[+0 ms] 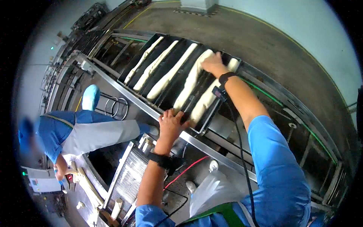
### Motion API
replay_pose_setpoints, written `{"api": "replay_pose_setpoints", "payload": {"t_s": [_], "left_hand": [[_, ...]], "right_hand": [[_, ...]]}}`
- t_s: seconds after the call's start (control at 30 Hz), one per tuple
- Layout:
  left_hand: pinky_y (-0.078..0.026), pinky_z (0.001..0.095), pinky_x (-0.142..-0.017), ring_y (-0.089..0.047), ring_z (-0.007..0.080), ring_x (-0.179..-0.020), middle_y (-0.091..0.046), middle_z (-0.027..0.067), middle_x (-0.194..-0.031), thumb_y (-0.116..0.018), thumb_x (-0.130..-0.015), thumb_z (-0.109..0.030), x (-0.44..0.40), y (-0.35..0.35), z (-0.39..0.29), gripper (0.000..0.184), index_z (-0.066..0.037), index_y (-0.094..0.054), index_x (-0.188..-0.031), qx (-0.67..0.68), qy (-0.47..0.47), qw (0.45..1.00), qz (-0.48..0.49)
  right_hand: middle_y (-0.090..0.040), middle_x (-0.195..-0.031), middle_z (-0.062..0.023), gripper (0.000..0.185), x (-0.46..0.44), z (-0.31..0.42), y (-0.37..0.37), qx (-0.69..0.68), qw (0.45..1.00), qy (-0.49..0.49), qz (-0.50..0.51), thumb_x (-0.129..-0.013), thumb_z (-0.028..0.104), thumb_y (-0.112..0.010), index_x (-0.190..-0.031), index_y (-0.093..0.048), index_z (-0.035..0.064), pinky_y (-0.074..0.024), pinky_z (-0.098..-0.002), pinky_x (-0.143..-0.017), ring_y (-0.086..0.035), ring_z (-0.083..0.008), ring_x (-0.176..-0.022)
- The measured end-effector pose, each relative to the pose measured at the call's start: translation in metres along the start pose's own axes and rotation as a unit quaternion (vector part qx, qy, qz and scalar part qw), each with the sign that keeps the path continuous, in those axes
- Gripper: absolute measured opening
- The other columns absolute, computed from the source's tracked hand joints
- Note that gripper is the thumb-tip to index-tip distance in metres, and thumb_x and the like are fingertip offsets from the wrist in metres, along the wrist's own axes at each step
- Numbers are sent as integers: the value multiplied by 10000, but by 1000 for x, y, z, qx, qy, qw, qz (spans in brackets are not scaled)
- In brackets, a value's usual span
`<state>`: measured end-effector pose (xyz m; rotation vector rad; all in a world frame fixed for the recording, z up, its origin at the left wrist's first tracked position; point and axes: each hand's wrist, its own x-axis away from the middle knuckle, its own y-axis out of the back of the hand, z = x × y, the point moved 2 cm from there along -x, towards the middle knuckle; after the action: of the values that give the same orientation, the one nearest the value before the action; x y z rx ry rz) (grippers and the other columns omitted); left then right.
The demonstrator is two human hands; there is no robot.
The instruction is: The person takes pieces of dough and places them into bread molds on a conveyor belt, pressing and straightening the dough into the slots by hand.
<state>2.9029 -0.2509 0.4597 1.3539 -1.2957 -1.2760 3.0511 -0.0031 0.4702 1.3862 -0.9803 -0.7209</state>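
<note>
Long pale dough strips lie side by side in the channels of a black baking pan (166, 99). My right hand (214, 64) is at the far end of the fourth dough strip (191, 79) from the left, its fingers curled down onto the dough. At the pan's near edge, my left hand (172, 124) has its fingers spread, close to the near end of that same strip. The fifth dough strip (204, 104) passes partly beneath my right wrist. Three more strips, including the middle one (172, 72), fill the channels to the left.
The pan sits on a metal conveyor frame (147, 108). A perforated metal chute (130, 172) stands below it. At lower left, a co-worker in an apron (102, 136) handles dough (89, 185) on a work surface. A black cable (238, 140) hangs from my right wrist.
</note>
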Motion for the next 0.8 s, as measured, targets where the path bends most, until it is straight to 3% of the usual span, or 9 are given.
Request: {"api": "replay_pose_setpoints", "payload": {"t_s": [0.03, 0.07, 0.13, 0.27, 0.33, 0.4, 0.47, 0.67, 0.8], "left_hand": [[-304, 455, -818, -406, 287, -1016, -473, 142, -1036, -575, -662, -411, 1, 1, -3, 406, -161, -538, -980, -6, 4, 1000, -2], [-301, 462, -820, -400, 287, -1032, -473, 143, -1043, -572, -665, -413, 2, 1, -5, 409, -162, -537, -986, -11, 9, 1000, -4], [-283, 482, -839, -369, 294, -1081, -460, 151, -1079, -566, -669, -419, 4, -3, -6, 418, -163, -533, -998, 1, 21, 1000, 7], [-242, 459, -904, -329, 277, -1125, -413, 135, -1158, -558, -704, -323, 15, -6, -24, 436, -168, -462, -1100, -25, 48, 994, -97], [-236, 431, -918, -328, 262, -1126, -403, 94, -1176, -543, -722, -270, 25, 2, -51, 430, -163, -437, -1125, -53, -35, 988, -139], [-231, 423, -916, -367, 246, -1073, -453, 66, -1114, -460, -777, -269, 34, -26, -60, 269, -141, -530, -1003, -16, -68, 990, -123], [-236, 420, -905, -377, 257, -1051, -467, 76, -1091, -433, -790, -300, 41, -22, -62, 261, -124, -567, -928, 27, -20, 993, -118], [-306, 435, -790, -425, 267, -919, -546, 44, -935, -405, -794, -287, 38, -17, -57, 280, -102, -566, -929, 57, -2, 997, -49], [-309, 440, -801, -417, 315, -973, -553, 133, -934, -490, -730, -292, 53, -1, -76, 309, -50, -530, -917, -48, 27, 997, -50]], "right_hand": [[-420, -1193, -116, 398, -4, -4, -4, -13, 998, -29, -61, -825, 319, -306, -1084, -513, 99, -163, -509, -919, -299, -286, -1153], [-322, -1267, -123, 449, -14, -10, -6, -52, 997, -46, -17, -839, 348, -273, -1163, -431, 81, -141, -517, -930, -201, -282, -1209], [-404, -1200, -127, 416, -12, -10, -10, -121, 983, -80, -110, -829, 319, -312, -1080, -502, 47, -159, -524, -919, -286, -291, -1154], [-474, -1114, -116, 345, 15, -8, -10, -66, 988, -60, -126, -800, 285, -394, -956, -565, 28, -185, -521, -903, -363, -283, -1070], [-523, -980, -107, 250, 42, -3, -7, -101, 957, -1, -272, -752, 246, -478, -859, -588, 48, -237, -503, -849, -403, -265, -997], [-526, -956, -88, 248, 73, 4, -12, -83, 952, 38, -292, -746, 269, -486, -862, -584, 73, -279, -452, -801, -414, -256, -982], [-527, -960, -80, 267, 115, 16, -7, -115, 973, 51, -196, -742, 284, -490, -877, -579, 73, -283, -444, -798, -419, -250, -985], [-524, -995, -69, 296, 259, 23, -11, -176, 958, 137, -180, -742, 287, -517, -932, -563, 65, -277, -424, -828, -412, -227, -1017], [-500, -1050, -76, 331, 368, -10, 6, -181, 966, 112, -146, -746, 292, -523, -987, -536, 65, -272, -374, -850, -405, -229, -1030]]}}
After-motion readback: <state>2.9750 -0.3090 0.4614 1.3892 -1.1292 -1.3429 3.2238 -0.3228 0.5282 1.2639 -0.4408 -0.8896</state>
